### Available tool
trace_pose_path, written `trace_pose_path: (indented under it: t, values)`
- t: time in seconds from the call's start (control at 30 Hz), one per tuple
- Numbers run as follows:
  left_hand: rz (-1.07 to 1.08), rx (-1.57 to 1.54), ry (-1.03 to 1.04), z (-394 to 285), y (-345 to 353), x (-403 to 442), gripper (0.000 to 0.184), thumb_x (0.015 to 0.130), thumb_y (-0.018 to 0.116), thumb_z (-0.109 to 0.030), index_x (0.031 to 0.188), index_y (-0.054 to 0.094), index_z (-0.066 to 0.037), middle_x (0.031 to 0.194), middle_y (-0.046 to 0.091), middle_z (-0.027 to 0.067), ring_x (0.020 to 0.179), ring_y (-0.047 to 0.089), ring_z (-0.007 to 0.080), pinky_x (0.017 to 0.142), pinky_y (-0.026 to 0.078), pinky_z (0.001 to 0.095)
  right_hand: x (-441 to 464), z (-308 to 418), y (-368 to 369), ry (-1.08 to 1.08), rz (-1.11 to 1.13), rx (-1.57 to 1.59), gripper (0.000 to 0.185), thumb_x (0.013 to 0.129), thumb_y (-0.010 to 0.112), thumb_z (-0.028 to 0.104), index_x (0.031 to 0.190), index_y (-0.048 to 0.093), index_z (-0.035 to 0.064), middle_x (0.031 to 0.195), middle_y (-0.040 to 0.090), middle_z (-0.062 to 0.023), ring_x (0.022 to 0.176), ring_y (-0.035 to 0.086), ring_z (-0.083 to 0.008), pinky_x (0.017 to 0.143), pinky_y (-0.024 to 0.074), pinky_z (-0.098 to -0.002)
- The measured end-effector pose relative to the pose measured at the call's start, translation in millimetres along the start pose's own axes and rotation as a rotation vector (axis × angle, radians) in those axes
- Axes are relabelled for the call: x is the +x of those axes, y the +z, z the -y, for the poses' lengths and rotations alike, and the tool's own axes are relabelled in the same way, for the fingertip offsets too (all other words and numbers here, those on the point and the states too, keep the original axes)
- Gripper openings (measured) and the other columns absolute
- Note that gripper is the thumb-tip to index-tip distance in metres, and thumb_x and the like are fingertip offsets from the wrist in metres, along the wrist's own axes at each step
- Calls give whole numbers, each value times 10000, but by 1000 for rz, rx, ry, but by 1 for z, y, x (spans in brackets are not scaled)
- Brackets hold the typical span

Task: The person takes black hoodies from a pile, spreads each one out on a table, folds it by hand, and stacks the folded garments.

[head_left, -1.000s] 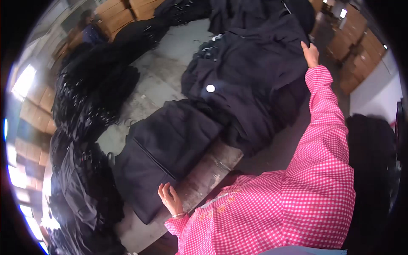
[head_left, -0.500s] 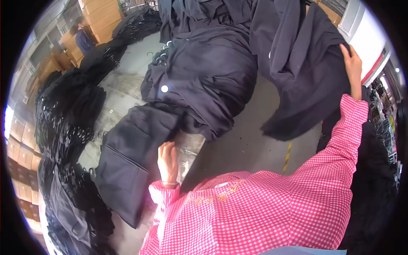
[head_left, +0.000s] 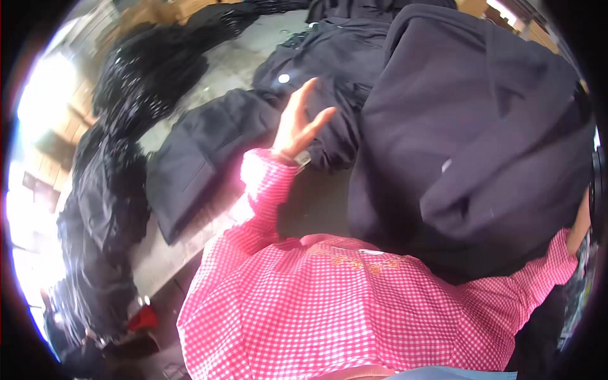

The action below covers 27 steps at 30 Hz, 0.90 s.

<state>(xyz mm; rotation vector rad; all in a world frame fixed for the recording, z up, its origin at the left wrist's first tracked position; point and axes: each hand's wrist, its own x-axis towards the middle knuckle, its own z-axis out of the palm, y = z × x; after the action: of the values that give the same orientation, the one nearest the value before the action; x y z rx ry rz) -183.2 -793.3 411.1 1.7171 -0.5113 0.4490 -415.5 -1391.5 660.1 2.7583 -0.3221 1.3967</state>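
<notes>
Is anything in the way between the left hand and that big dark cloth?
Nothing visible. Only a gap separates the left hand from the big dark cloth; the dark pile seems to lie below the hand, not in its way.

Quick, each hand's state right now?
Left hand: open, holding nothing.
Right hand: by the large dark garment, mostly hidden; whether it grips cannot be told.

From the person's head, one wide, round-edged view faced forward and down, close above the checked shirt (head_left: 329,304), reaching the table's far part (head_left: 244,54).
</notes>
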Motion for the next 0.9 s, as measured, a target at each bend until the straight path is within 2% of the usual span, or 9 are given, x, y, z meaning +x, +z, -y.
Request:
trace_pose_path:
  t: [0.03,0.1,0.27,0.33,0.47,0.63,0.73,0.83,0.9]
  values:
    - [-26,27,-1,-14,8,-1,600,805,663,-171,1336,401,-77,1299,453,114,1191,448,244,965,363,383,-6,-9,5,22,14,46,360,908,517,207,1214,540,19,1138,609,-132,982,600,-249,827,454,-272]
    - [-159,90,303,-52,15,0,563,766,683,-173,1259,455,-27,1179,538,161,1035,554,281,880,444,328,-12,-16,23,43,38,147,359,907,511,198,1218,537,21,1141,606,-133,986,597,-252,830,452,-275]
    - [-382,110,197,-100,13,-15,395,780,655,-127,1134,525,-10,969,619,138,832,606,256,741,469,308,8,-3,79,-1,110,387,358,904,497,177,1227,530,25,1146,601,-135,995,590,-258,836,449,-282]
    - [-457,168,150,-105,2,-28,181,830,602,-109,963,550,2,745,591,81,614,531,193,600,428,289,12,21,101,-44,151,454,358,903,492,168,1230,528,27,1149,599,-136,998,587,-261,839,447,-284]
    - [-436,148,-15,-136,-54,-51,166,916,516,-139,809,535,-13,638,421,-58,575,320,43,501,271,205,-4,93,134,-238,328,428,394,826,495,69,1214,529,7,1154,569,-143,1029,530,-259,904,385,-295]
    - [-392,367,-176,-118,-115,-105,272,916,518,-189,704,474,-24,630,392,-41,585,315,70,530,298,218,-21,119,180,-432,503,746,410,776,498,41,1182,543,1,1135,548,-144,961,509,-233,875,378,-287]
    - [-365,408,-343,-141,-135,-154,260,901,531,-168,702,476,-11,622,408,-22,583,333,90,546,328,226,-20,149,207,-391,668,830,398,759,512,46,1153,560,6,1098,567,-134,927,517,-231,859,381,-284]
    - [-459,459,-543,-176,-141,-196,223,887,530,-134,709,474,-12,634,400,-38,595,324,78,547,305,208,-17,219,202,-645,636,895,351,762,524,38,1106,591,21,1012,598,-109,851,526,-229,828,391,-269]
    - [-552,684,-492,-191,-153,-215,219,880,529,-132,704,458,-23,630,382,-34,596,307,85,548,291,222,-9,248,235,-654,578,889,334,769,533,41,1096,599,25,998,608,-101,844,535,-230,821,398,-273]
